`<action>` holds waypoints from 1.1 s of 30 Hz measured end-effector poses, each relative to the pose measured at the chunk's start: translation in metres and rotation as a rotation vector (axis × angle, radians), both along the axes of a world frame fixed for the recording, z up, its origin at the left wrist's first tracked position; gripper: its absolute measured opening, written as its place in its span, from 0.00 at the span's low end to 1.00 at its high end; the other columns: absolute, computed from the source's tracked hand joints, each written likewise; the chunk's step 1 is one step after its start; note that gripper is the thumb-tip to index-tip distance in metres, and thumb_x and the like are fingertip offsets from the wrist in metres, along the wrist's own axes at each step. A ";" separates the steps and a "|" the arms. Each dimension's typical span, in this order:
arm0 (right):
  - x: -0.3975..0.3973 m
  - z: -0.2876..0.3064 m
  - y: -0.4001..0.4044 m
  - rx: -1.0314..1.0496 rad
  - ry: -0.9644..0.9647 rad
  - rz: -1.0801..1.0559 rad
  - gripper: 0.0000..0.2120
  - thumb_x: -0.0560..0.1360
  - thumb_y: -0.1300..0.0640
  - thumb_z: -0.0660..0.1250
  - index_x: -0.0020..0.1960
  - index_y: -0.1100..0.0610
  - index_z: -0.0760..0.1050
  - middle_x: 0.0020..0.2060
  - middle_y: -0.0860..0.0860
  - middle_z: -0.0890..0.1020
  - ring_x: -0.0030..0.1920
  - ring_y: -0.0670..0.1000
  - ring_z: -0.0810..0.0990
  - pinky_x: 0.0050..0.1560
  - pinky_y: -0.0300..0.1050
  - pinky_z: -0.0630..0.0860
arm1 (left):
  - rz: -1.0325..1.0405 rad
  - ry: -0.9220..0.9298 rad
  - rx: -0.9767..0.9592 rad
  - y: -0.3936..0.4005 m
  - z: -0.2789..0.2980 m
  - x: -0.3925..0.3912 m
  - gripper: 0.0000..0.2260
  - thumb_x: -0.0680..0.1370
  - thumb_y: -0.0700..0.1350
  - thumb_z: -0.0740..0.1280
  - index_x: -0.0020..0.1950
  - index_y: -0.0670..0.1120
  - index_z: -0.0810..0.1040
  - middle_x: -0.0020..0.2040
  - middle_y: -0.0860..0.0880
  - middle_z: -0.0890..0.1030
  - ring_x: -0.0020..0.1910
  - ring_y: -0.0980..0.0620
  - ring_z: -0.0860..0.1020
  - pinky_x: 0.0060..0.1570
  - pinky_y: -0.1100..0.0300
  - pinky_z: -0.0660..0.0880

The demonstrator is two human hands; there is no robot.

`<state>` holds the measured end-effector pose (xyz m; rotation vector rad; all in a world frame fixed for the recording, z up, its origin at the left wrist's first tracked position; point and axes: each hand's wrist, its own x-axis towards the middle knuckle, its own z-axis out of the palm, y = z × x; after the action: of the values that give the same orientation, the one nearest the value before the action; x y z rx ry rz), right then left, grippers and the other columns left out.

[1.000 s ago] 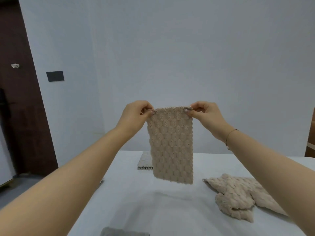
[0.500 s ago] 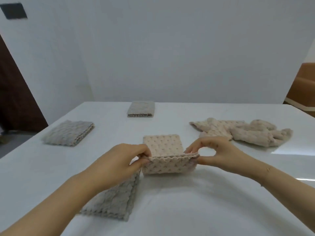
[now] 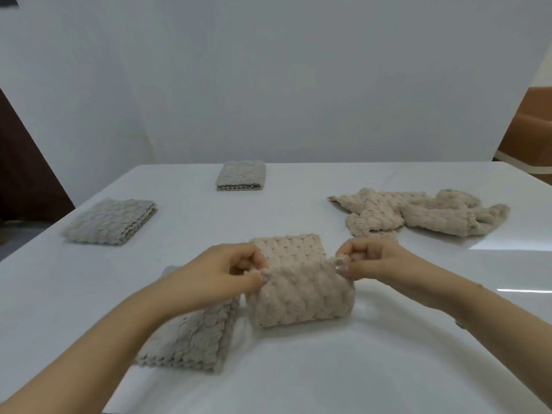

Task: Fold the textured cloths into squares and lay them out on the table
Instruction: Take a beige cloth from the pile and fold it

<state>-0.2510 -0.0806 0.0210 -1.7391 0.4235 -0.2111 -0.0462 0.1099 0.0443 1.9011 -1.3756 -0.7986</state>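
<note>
A beige textured cloth [image 3: 298, 294] lies in the middle of the white table [image 3: 328, 369], its near part lifted and bent over its far part. My left hand [image 3: 230, 271] pinches its left corner and my right hand [image 3: 367, 261] pinches its right corner. Three grey cloths lie folded into squares: one [image 3: 191, 339] under my left wrist, one [image 3: 112, 221] at the left, one [image 3: 241, 175] at the back. A heap of unfolded beige cloths [image 3: 418, 215] lies at the right.
A white wall rises behind the table. A dark door [image 3: 21, 162] stands at the far left and an orange-brown chair [image 3: 528, 135] at the far right. Glare streaks mark the table's right side.
One second ago I held the beige cloth hanging up in the air. It has since come down onto the table, and my hands have carried its near edge further over its far part.
</note>
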 end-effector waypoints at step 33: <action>0.101 -0.062 -0.045 -0.086 -0.016 -0.539 0.12 0.72 0.51 0.72 0.43 0.60 0.78 0.29 0.56 0.78 0.25 0.49 0.71 0.28 0.38 0.67 | 0.341 -0.219 -0.064 -0.044 -0.067 0.036 0.31 0.70 0.58 0.72 0.70 0.61 0.64 0.43 0.59 0.79 0.43 0.60 0.78 0.52 0.56 0.76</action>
<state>-0.1500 -0.1260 -0.0412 -1.6746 0.8785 -0.6351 -0.0099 0.0656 -0.0226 2.1430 -1.1371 -0.3849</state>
